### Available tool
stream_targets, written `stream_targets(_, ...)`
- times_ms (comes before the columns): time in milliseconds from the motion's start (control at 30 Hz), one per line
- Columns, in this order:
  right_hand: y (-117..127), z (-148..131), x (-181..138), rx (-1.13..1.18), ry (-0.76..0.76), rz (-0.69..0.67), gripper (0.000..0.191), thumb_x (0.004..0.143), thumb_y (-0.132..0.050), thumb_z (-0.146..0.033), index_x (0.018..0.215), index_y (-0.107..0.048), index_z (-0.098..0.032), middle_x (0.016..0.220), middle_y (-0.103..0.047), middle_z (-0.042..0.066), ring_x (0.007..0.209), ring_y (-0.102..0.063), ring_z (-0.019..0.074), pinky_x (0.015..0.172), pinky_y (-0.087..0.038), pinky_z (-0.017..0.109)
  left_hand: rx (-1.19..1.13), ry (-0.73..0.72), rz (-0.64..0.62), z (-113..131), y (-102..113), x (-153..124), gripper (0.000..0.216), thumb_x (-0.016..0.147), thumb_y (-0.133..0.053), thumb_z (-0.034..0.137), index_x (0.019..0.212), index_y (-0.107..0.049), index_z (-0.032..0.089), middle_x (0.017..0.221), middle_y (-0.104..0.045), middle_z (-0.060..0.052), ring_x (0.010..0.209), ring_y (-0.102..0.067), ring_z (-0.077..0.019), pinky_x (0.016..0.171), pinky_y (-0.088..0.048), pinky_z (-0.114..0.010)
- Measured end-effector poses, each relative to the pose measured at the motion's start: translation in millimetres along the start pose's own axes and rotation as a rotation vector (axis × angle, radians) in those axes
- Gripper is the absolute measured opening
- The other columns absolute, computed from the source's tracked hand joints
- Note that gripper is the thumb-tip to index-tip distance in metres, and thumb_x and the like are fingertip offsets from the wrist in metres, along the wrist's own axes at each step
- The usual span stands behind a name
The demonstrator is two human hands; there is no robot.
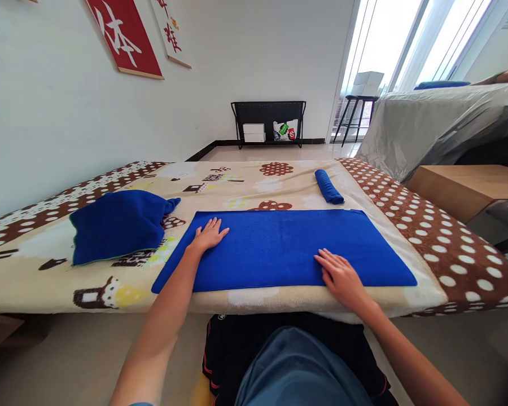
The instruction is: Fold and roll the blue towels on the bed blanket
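Note:
A blue towel (271,248) lies flat and smooth in front of me, its long side along the bed's near edge. My left hand (210,234) rests on its left part, palm down with the fingers spread. On the right part, close to the near edge, my right hand (337,273) lies with its fingers stretched out, holding nothing. Beyond the towel's far right side is a rolled blue towel (329,186). To the left, a crumpled blue cloth (117,225) sits in a loose heap.
A patterned blanket (237,189) covers the bed. White walls stand at the left and back, with a black rack (268,121) by the back wall. At the right are a wooden box (469,180), a plastic-covered surface (440,113), a black stool (358,110) and another person's arm (506,76).

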State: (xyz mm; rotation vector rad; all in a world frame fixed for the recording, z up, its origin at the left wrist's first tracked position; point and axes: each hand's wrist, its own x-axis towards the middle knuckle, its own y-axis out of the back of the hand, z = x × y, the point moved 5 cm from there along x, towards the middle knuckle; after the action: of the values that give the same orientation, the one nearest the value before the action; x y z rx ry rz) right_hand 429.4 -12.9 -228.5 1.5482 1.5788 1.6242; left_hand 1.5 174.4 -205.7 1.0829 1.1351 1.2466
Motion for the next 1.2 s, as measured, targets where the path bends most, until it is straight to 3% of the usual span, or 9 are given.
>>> stream_targets(167, -13.0, -103.7, -3.6, 0.213, 0.267, -0.094, 0.052, 0.097, -0.045, -0.018, 0.149, -0.048, -0.02, 0.159, -0.038, 0.01, 0.15, -0.032, 0.025, 0.122, -0.03, 0.051, 0.009, 0.155, 0.055, -10.3, 1.6, 41.5, 0.074, 0.099, -0.017, 0.057, 0.157, -0.03, 0.013, 0.167, -0.02, -0.016, 0.155, -0.017, -0.0333, 0.119, -0.019, -0.063)
stream_targets(300, -11.7, -129.3, -23.2, 0.586, 0.294, -0.271, 0.046, 0.096, -0.052, -0.023, 0.141, -0.057, -0.024, 0.152, -0.049, 0.007, 0.147, -0.038, 0.0249, 0.126, -0.022, 0.051, 0.02, 0.19, 0.074, -18.9, 10.6, 41.1, 0.074, 0.099, -0.021, 0.052, 0.155, -0.033, 0.005, 0.163, -0.024, -0.024, 0.151, -0.022, -0.0409, 0.116, -0.021, -0.068)
stream_targets(433, -25.1, -108.0, -44.0, 1.263, -0.133, -0.343, 0.037, 0.092, -0.06, -0.029, 0.129, -0.067, -0.028, 0.142, -0.059, 0.006, 0.133, -0.054, 0.0258, 0.114, -0.04, 0.045, 0.013, 0.046, 0.066, 7.7, 13.2, 37.7, 0.064, 0.098, -0.035, 0.05, 0.149, -0.045, 0.012, 0.159, -0.037, -0.022, 0.148, -0.031, -0.0394, 0.117, -0.021, -0.065)
stream_targets(533, -38.5, -89.2, -58.5, 1.74, -0.513, -0.185, 0.043, 0.088, -0.062, -0.028, 0.13, -0.067, -0.025, 0.143, -0.059, 0.01, 0.127, -0.059, 0.0285, 0.101, -0.048, 0.041, -0.031, -0.132, 0.068, 53.3, 8.8, 37.1, 0.056, 0.098, -0.042, 0.049, 0.147, -0.049, 0.024, 0.16, -0.04, -0.01, 0.148, -0.035, -0.0305, 0.12, -0.025, -0.052)
stream_targets(633, -40.2, -88.3, -67.1, 2.015, -0.712, -0.063, 0.047, 0.084, -0.063, -0.025, 0.131, -0.066, -0.021, 0.145, -0.056, 0.012, 0.126, -0.059, 0.0288, 0.097, -0.049, 0.038, -0.096, -0.24, 0.095, 108.3, 2.7, 41.1, 0.051, 0.097, -0.048, 0.046, 0.144, -0.054, 0.028, 0.155, -0.048, -0.005, 0.143, -0.044, -0.026, 0.117, -0.034, -0.041)
stream_targets(733, -32.4, -99.1, -68.8, 2.136, -0.829, 0.007, 0.054, 0.078, -0.066, -0.021, 0.132, -0.063, -0.019, 0.145, -0.056, 0.013, 0.12, -0.064, 0.0275, 0.092, -0.051, 0.035, -0.157, -0.256, 0.154, 158.8, -2.9, 49.4, 0.041, 0.097, -0.05, 0.038, 0.134, -0.062, 0.026, 0.142, -0.061, -0.005, 0.133, -0.054, -0.0246, 0.113, -0.038, -0.038)
stream_targets(867, -24.6, -115.6, -57.4, 2.195, -0.921, 0.072, 0.059, 0.075, -0.066, -0.017, 0.133, -0.055, -0.019, 0.141, -0.059, 0.015, 0.097, -0.072, 0.0232, 0.08, -0.052, 0.031, -0.202, -0.208, 0.22, 201.4, -9.8, 60.8, 0.032, 0.098, -0.056, 0.039, 0.12, -0.067, 0.019, 0.127, -0.067, -0.009, 0.124, -0.058, -0.0255, 0.112, -0.038, -0.051)
stream_targets(1067, -31.2, -130.2, -24.7, 2.211, -0.873, -0.036, 0.029, 0.076, -0.066, -0.019, 0.102, -0.051, -0.02, 0.135, -0.063, 0.015, 0.079, -0.074, 0.0222, 0.066, -0.046, 0.027, -0.209, -0.176, 0.225, 212.9, -20.0, 68.8, 0.033, 0.096, -0.061, 0.039, 0.121, -0.064, 0.017, 0.13, -0.062, -0.01, 0.121, -0.058, -0.0255, 0.106, -0.046, -0.052)
stream_targets(1200, -37.4, -130.5, -21.1, 2.229, -0.85, -0.063, 0.028, 0.08, -0.065, -0.022, 0.106, -0.058, -0.019, 0.148, -0.053, 0.012, 0.087, -0.074, 0.0223, 0.067, -0.047, 0.026, -0.211, -0.175, 0.23, 210.8, -23.8, 70.1, 0.033, 0.096, -0.061, 0.038, 0.122, -0.063, 0.017, 0.131, -0.061, -0.01, 0.121, -0.058, -0.0256, 0.106, -0.046, -0.052)
